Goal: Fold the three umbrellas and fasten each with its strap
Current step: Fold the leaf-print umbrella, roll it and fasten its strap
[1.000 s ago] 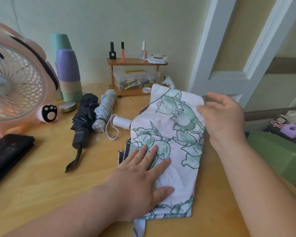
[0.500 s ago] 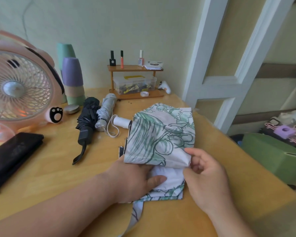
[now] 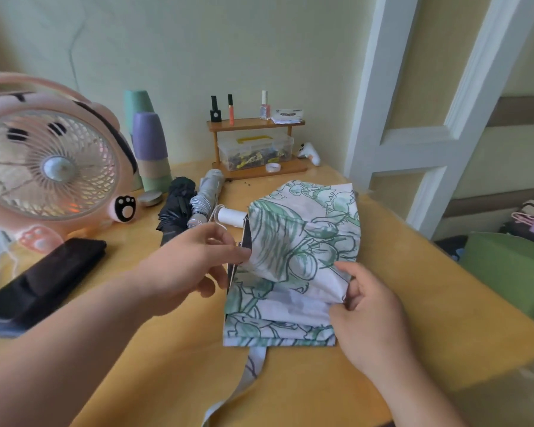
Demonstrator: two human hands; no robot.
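**Leaf-printed umbrella during folding.** The white-and-green leaf-printed umbrella (image 3: pixel 293 254) is lying on the yellow wooden tabletop (image 3: pixel 154 374), in front of the person and right of centre. Its short white cylindrical handle (image 3: pixel 230 216) is pointing left, toward two bundled umbrellas. The long axis is therefore probably running left to right, though the shaft itself is hidden under the cloth.

The canopy is lying in flat stacked layers, with a black lining showing along their left edge. A printed fabric strap (image 3: pixel 250 371) is trailing from the near edge toward the viewer, and the bottom of the frame is cutting off its end.

The left hand (image 3: pixel 195 266) is blurred and appears to be pinching the left edge of the upper fold. The right hand (image 3: pixel 370 312) is gripping that fold's right corner between thumb and fingers, holding it raised off the layers beneath. The two hands are working apart, at opposite sides of the canopy.

The slim black pleated umbrella (image 3: pixel 176 204) and the silver pleated umbrella (image 3: pixel 205 192) are lying side by side, touching, just beyond the left hand, which is covering their near ends. A pink plastic desk fan (image 3: pixel 53 171) with paw marks is standing at the left, cropped by the frame. On the small wooden two-tier shelf (image 3: pixel 256 124), the lettering on a white packet (image 3: pixel 287 114) is too small to read.
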